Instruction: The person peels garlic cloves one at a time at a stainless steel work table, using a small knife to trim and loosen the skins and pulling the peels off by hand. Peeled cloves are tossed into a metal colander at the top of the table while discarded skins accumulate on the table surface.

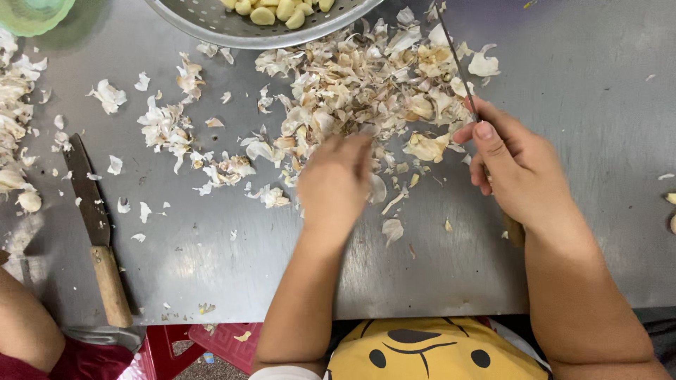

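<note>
My right hand [517,169] is closed around a thin-bladed knife [454,56] whose wooden handle end [514,231] sticks out below my palm; the blade points up and away over the heap. My left hand [336,179] is blurred, reaching into the pile of garlic skins [366,84] at the middle of the steel table [577,91]. Its fingers are bent down among the skins; whether they hold anything is hidden.
A metal colander [211,24] with peeled garlic cloves [274,10] stands at the far edge. A second wooden-handled knife [95,225] lies at the left by more skins [14,105]. Another person's arm [24,327] shows at the bottom left. A green bowl [32,13] sits top left.
</note>
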